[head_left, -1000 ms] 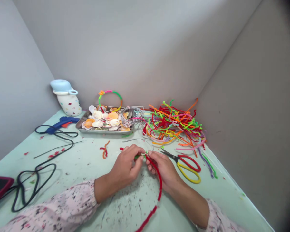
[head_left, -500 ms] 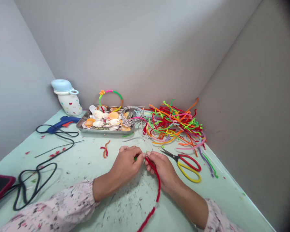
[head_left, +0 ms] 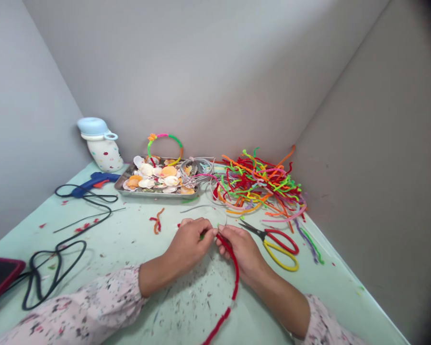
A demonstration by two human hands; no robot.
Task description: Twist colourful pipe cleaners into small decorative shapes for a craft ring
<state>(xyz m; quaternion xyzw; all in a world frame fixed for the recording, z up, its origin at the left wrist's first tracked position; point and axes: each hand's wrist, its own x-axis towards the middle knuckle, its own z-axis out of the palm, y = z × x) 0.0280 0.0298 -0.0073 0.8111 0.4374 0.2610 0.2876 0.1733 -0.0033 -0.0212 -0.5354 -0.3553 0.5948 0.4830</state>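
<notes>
- Left, nine o'clock from the meeting hands: dark-screened device (head_left: 2, 280) at the view's edge, black cable (head_left: 59, 256) looping beside it. Loops crowd the left forearm's side.
- Ten o'clock: bottle (head_left: 105, 154), blue glue gun (head_left: 93, 182), then metal tray (head_left: 154, 195) of shells. Joined multicolour hoop (head_left: 181, 143) stands upright there, ends meeting near an orange tuft.
- Ten o'clock, nearer: small orange-red twist (head_left: 158, 221).
- Left hand (head_left: 187, 245): fingers together, seemingly clamped on a green piece (head_left: 201, 236); the grip hides most of it.
- Between hands, running toward six: red fuzzy strand (head_left: 236, 275). Red covers most of the visible length, one pale break (head_left: 233, 304) partway; lower end out of view. Thin grey wire (head_left: 201, 206) toward eleven looks bare, so I judge covering partial. Join unseen.
- Right hand (head_left: 242, 247): fingers together, clamped on the red strand near its upper end.
- Twelve o'clock: coiled wire (head_left: 197, 167) overlaps the tray's right end.
- One to two: tangled fuzzy stems (head_left: 258, 182), near the back wall (head_left: 208, 96).
- Three: scissors (head_left: 280, 249) just beside right hand, blades parted slightly, tips toward ten. Tight for swinging that hand outward.
- Four to five: tabletop (head_left: 341, 302) edge slants along the right wall (head_left: 373, 191). Widest working stretch lies between the forearms.
</notes>
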